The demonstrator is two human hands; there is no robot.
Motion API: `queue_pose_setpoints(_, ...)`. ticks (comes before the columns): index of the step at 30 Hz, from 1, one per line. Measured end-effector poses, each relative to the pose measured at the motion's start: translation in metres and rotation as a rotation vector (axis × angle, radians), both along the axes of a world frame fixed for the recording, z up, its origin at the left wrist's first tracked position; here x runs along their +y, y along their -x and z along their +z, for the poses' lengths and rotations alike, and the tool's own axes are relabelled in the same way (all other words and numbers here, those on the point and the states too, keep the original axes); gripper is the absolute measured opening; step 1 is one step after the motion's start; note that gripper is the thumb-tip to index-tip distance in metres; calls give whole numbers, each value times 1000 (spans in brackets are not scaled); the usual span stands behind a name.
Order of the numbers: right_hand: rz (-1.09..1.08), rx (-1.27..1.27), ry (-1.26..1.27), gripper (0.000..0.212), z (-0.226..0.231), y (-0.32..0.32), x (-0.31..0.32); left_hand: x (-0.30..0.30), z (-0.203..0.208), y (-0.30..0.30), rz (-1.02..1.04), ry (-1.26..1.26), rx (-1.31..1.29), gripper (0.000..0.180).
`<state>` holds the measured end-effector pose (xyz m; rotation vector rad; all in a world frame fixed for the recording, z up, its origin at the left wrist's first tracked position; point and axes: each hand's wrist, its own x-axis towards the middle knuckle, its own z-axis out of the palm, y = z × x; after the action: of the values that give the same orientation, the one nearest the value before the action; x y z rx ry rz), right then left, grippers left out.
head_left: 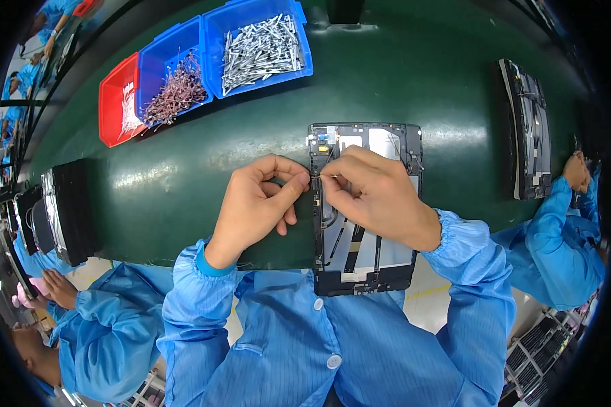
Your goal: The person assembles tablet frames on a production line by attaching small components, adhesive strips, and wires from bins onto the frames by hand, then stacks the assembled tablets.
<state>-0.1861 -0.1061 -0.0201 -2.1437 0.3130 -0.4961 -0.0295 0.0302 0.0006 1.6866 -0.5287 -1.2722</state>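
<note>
An opened tablet (370, 263) lies in front of me, its inside parts, black flat cables and silvery plates showing. Part of it juts over the bench's near edge. Over its upper middle, my right hand (373, 193) pinches thumb and forefinger together near the left rim. My left hand (261, 200) is beside that rim, thumb and forefinger also pressed together and touching or nearly touching the frame. Whatever is between the fingertips of either hand is too small to make out. My right hand hides the tablet's centre.
Beyond my left hand stand a blue bin of silvery strips (307, 57), a blue bin of reddish wired parts (142, 78) and a red bin of white pieces (103, 108). Stacked tablets (533, 136) lie right; a black stack (71, 210) stands left. Co-workers in blue sit both sides.
</note>
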Motion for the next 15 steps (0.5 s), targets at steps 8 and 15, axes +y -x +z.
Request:
queue_pose_setpoints(8, 18, 0, 98, 11, 3, -1, 1, -2, 1, 2, -3, -25, -34, 13)
queue_pose_setpoints(15, 31, -44, 97, 11, 1, -2, -1, -4, 1, 3, 4, -45, -49, 11)
